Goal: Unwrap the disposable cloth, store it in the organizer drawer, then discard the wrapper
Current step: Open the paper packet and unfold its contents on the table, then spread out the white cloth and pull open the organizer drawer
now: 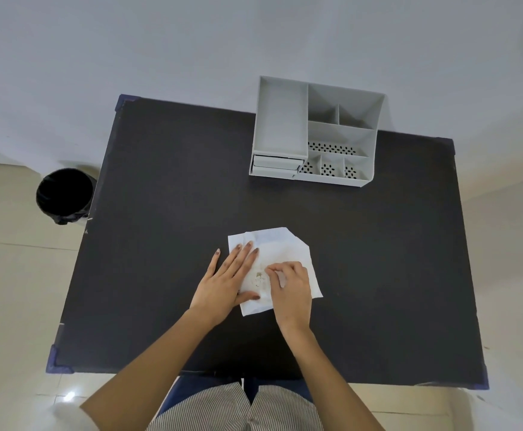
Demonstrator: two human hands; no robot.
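Note:
A white packet, the disposable cloth in its wrapper (280,247), lies flat on the black table (167,197) near the front middle. My left hand (227,279) rests flat on its left part, fingers spread, pressing it down. My right hand (291,286) sits on its right part with fingertips pinched on the wrapper near a small printed mark at the centre. The grey desk organizer (316,132) stands at the back right of the table; its small drawers (275,166) at the lower left front look closed.
A black bin with a dark liner (64,195) stands on the tiled floor beside the table's left edge. A pale wall is behind the table. My lap, in striped fabric, is at the table's near edge.

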